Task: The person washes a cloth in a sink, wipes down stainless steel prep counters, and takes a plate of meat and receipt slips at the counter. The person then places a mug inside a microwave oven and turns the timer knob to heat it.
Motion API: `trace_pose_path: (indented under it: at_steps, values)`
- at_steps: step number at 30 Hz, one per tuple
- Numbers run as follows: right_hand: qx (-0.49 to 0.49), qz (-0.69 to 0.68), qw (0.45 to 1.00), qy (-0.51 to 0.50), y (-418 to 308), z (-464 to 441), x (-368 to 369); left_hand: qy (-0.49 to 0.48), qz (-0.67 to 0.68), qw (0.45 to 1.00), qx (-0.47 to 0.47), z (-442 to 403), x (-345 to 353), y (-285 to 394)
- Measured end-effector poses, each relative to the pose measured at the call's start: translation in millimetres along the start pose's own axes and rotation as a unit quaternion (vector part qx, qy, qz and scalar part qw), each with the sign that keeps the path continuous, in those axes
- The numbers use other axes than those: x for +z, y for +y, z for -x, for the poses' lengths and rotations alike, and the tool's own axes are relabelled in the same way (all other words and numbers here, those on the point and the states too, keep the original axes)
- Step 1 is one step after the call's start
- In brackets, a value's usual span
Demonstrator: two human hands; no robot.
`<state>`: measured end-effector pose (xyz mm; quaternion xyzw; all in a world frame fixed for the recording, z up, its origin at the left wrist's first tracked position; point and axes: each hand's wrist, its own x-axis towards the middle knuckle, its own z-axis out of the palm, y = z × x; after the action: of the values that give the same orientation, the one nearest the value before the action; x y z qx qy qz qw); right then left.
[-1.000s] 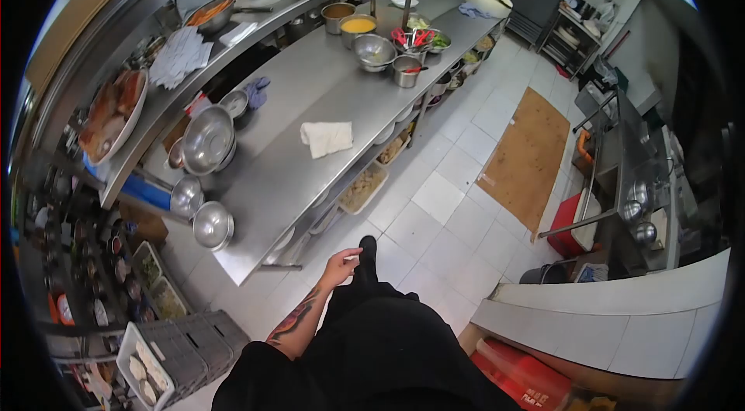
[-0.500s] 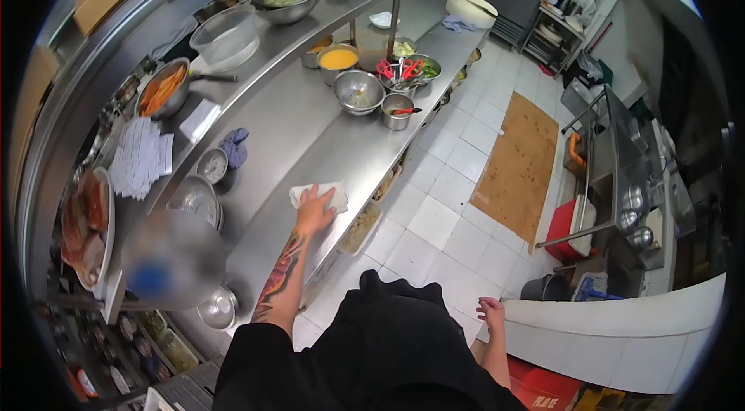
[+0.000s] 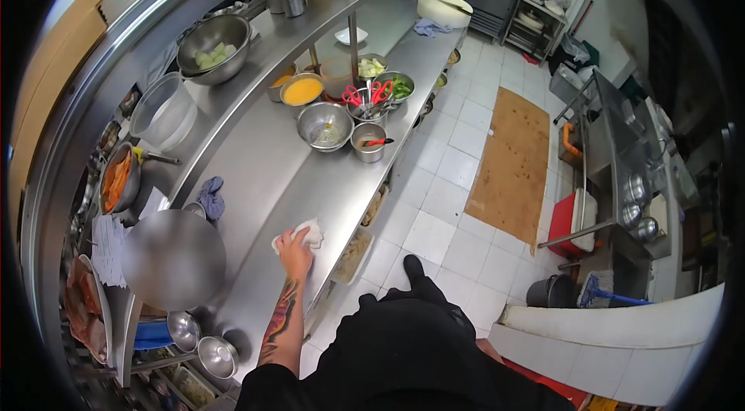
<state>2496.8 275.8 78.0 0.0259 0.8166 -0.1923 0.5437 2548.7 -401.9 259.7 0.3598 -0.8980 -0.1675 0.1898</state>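
My left hand (image 3: 295,253) is on the steel counter with its fingers bent over a white cloth (image 3: 310,234), which is bunched up beneath and beyond the fingertips. Of my right hand (image 3: 489,350), only a small part shows beside the black clothing at my right side; its fingers are hidden. Farther along the counter from the cloth stand a steel mixing bowl (image 3: 324,128) and a small steel pot (image 3: 369,149) with a red-handled utensil. Behind them, red-handled scissors (image 3: 365,94) stick out of a container. A crumpled blue-grey cloth (image 3: 210,197) lies to the left.
A raised steel shelf (image 3: 225,112) along the left carries a bowl of cut vegetables (image 3: 213,52) and a clear plastic tub (image 3: 164,117). Two steel bowls (image 3: 217,357) sit at lower left. To the right are a tiled floor (image 3: 434,236), a brown mat (image 3: 508,170) and a black bucket (image 3: 551,291).
The view has shifted, and the counter items appear lower and farther left. The white cloth is more bunched under my left hand. My right hand has drawn back mostly out of sight.
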Motion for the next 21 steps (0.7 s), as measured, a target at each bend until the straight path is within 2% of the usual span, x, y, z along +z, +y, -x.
trace_pose_path:
  at_steps: [4, 6, 7, 8, 9, 10, 12, 14, 15, 17, 19, 21]
  values:
    - [0.043, -0.066, 0.997, -0.028, -58, -45, -78, 0.042, -0.041, 0.997, -0.043, 4, 8, 15]
    - [0.09, -0.103, 0.987, -0.084, -72, -109, -128, 0.064, -0.065, 0.993, -0.069, -2, 15, 22]
    - [0.003, -0.099, 0.992, -0.082, -76, -137, -157, 0.045, -0.051, 0.991, -0.116, -5, 17, 25]
    - [0.009, -0.126, 0.992, -0.025, -104, -145, -184, 0.026, -0.036, 0.985, -0.164, -7, 20, 25]
    - [0.015, -0.134, 0.99, 0.031, -135, -157, -210, 0.032, -0.039, 0.983, -0.174, -12, 23, 20]
    - [-0.059, -0.142, 0.985, 0.074, -153, -172, -234, 0.032, -0.002, 0.982, -0.186, -18, 23, 12]
    - [-0.121, -0.158, 0.974, 0.11, -209, -158, -280, 0.042, 0.033, 0.975, -0.214, -25, 15, 24]
    - [-0.156, -0.151, 0.972, 0.089, -247, -171, -315, 0.1, 0.0, 0.98, -0.171, -22, -7, 51]
    - [-0.177, -0.151, 0.97, 0.076, -264, -182, -327, 0.114, -0.009, 0.974, -0.198, -17, -2, 50]
    - [-0.182, -0.104, 0.976, 0.058, -291, -196, -339, 0.053, -0.065, 0.987, -0.138, 7, 16, 40]
    - [-0.183, -0.064, 0.98, 0.049, -311, -202, -346, 0.032, -0.065, 0.979, -0.192, 43, 18, 45]
    - [-0.126, -0.024, 0.992, 0.011, -318, -208, -341, 0.008, -0.059, 0.971, -0.23, 70, 14, 49]
